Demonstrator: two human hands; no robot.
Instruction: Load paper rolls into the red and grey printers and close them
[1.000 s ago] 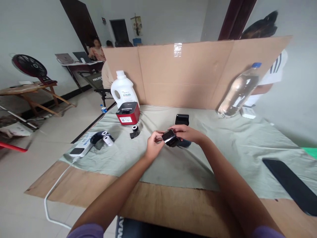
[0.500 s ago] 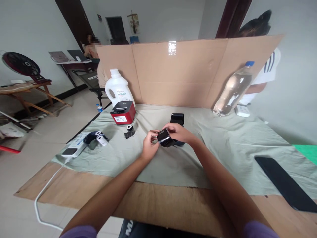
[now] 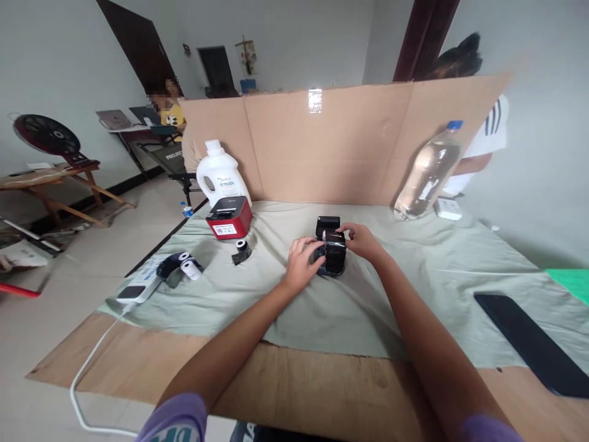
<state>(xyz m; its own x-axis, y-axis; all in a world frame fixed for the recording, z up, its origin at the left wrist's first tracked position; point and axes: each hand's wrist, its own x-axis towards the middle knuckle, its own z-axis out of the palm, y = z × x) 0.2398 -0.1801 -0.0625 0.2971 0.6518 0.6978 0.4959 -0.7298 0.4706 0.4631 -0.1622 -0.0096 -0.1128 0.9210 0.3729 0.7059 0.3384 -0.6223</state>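
At the far left edge of the grey-green cloth (image 3: pixel 414 288) a white power strip (image 3: pixel 140 283) lies with its cable running off the table, and just beside it sit two small paper rolls (image 3: pixel 188 265), one white, one wrapped in black. Further in stands a white jug (image 3: pixel 221 175) with a red and black label printer (image 3: pixel 229 217) in front of it, and a single small roll (image 3: pixel 240 249) lies near that printer. At the middle of the cloth the left hand (image 3: pixel 301 264) curls around the left side of a small black printer (image 3: pixel 332 255), fingers pressed to its casing. The black printer rests on the cloth with its lid raised at the back and a shiny black roll at its top. The right hand (image 3: pixel 363 240) grips it from the right, fingertips on the roll. Further right a clear water bottle (image 3: pixel 427 172) leans against the cardboard screen (image 3: pixel 345 144), and a dark phone (image 3: pixel 534 344) lies near the right edge.
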